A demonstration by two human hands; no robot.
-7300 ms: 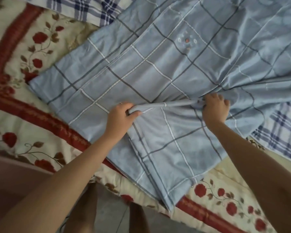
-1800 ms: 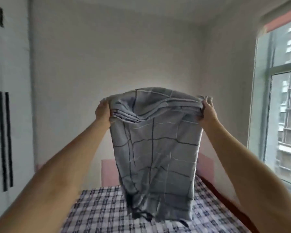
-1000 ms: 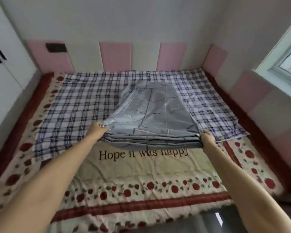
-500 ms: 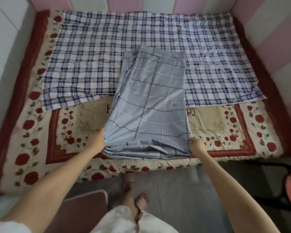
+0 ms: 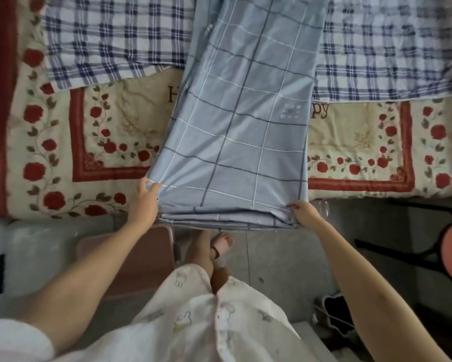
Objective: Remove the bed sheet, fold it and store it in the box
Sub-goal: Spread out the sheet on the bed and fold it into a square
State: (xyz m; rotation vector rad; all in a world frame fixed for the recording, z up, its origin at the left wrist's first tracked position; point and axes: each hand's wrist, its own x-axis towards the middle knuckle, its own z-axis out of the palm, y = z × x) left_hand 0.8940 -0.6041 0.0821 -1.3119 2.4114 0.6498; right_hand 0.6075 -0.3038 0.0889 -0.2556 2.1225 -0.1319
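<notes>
Head view: the folded blue bed sheet (image 5: 235,142) was gripped at its near corners by the left hand (image 5: 145,197) and right hand (image 5: 301,209) on the floral quilt (image 5: 102,134)

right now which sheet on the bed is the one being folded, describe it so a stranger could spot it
On the rose-patterned quilt, a long folded strip runs up the middle toward the dark checked sheet. That strip is the bed sheet, its near corners held by the left hand and right hand. Unlike its neighbours, it is pale blue with wide, thin-lined squares.
</notes>
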